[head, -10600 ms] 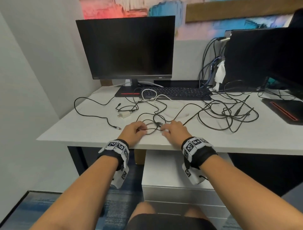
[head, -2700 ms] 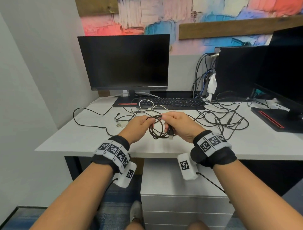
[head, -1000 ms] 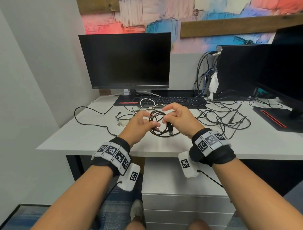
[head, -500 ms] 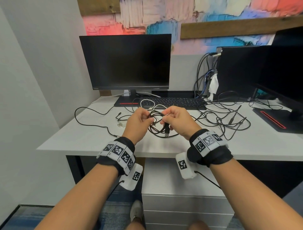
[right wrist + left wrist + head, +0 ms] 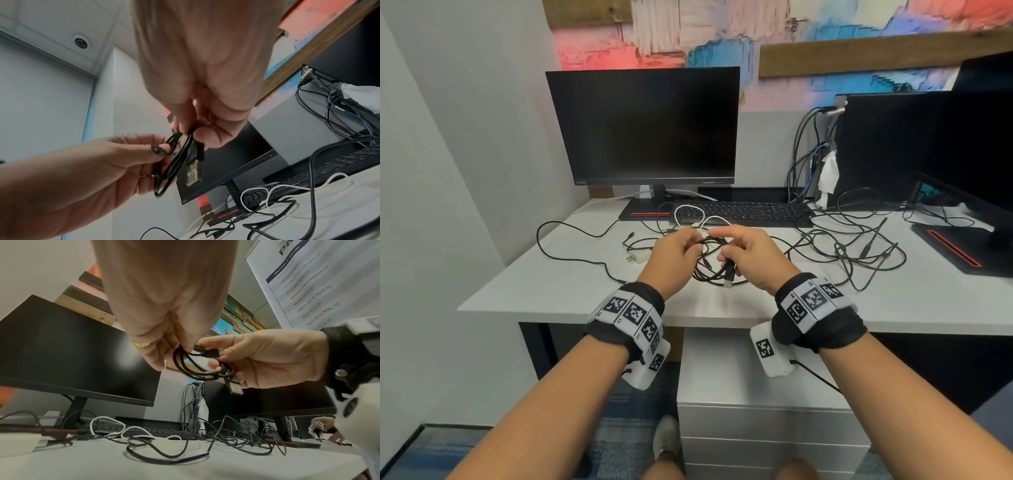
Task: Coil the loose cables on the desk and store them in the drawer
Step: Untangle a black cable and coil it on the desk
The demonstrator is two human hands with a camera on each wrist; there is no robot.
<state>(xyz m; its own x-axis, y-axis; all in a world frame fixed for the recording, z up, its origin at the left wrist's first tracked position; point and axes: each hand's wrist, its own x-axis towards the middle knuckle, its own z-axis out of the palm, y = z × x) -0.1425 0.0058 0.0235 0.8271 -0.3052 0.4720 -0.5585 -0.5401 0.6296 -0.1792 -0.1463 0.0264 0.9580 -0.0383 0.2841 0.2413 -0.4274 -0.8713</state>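
Note:
A black USB cable (image 5: 709,272) is wound into a small coil and held above the desk's front edge (image 5: 688,308). My left hand (image 5: 693,241) pinches the coil's left side, and my right hand (image 5: 724,248) grips its right side. The silver USB plug (image 5: 728,279) hangs below the right fingers. The left wrist view shows the coil (image 5: 197,369) between both hands. In the right wrist view the plug (image 5: 194,177) dangles beside the coil's loops (image 5: 170,168). On the desk lie a white cable (image 5: 688,212), a black cable (image 5: 571,236) and a black tangle (image 5: 852,246). The white drawer unit (image 5: 756,418) stands shut under the desk.
A monitor (image 5: 643,126) and a black keyboard (image 5: 743,212) stand at the back. A dark computer tower (image 5: 887,147) with plugged-in cables and a second monitor's base (image 5: 962,246) are on the right. A white charger plug (image 5: 636,258) lies left of my hands.
Both hands stay on the coil in about the same place. The right fingers have shifted their hold and the plug end now hangs lower.

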